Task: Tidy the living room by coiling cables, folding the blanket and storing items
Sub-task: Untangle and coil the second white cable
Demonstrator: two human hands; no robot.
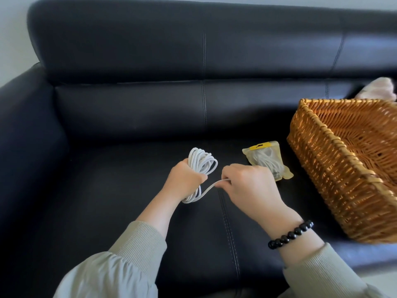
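Observation:
A white cable (202, 162) is wound into a coil of several loops above the black sofa seat. My left hand (184, 179) grips the coil round its middle, with loops sticking out above and below the fist. My right hand (249, 186) pinches the cable's loose end, which runs taut from the coil's lower part to its fingers. Just beyond my right hand lies a yellowish plastic pouch (266, 160) with another white cable inside.
A woven wicker basket (322, 168) stands on the sofa seat at the right, its inside bare where visible. A pale pinkish cloth (378, 89) shows behind it. The black leather sofa (129, 117) has its armrest at the left.

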